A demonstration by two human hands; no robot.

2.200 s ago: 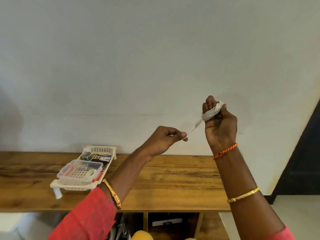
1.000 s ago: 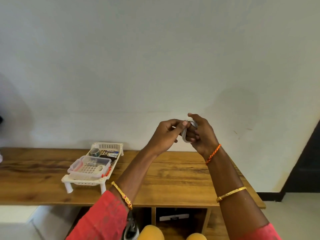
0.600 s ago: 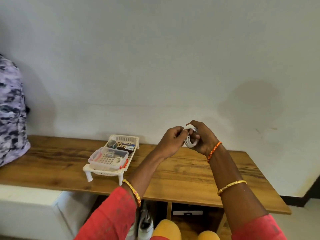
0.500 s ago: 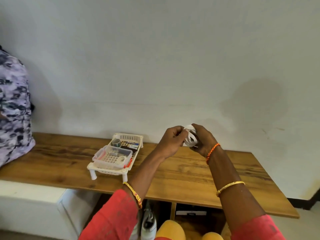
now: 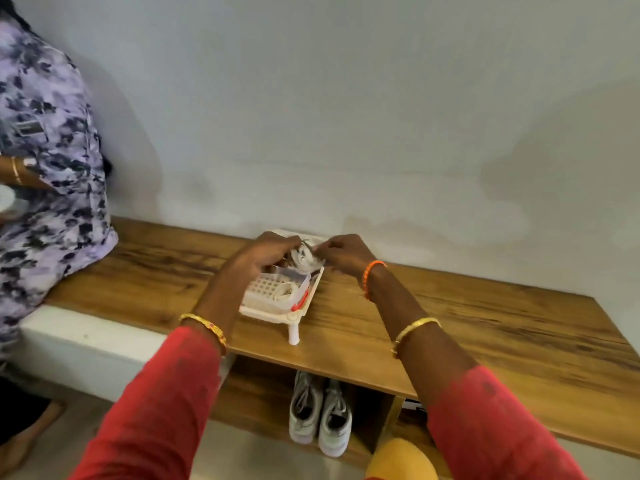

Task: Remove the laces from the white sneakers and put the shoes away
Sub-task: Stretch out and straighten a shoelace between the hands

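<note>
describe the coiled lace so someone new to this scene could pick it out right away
Start at the long wooden bench against the wall and find the white plastic tray standing on short legs. Over the tray's far end, the left hand and right hand hold the coiled lace, a small white bundle, unlike the loose white piece lying in the clear box below.

Hands with coiled lace now down over tray

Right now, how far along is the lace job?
Mostly done. White sneakers already stand on the shelf under the bench. In hand: left hand and right hand hold a coiled lace over the white tray; another coil lies inside. Left: letting go of it there.
</note>
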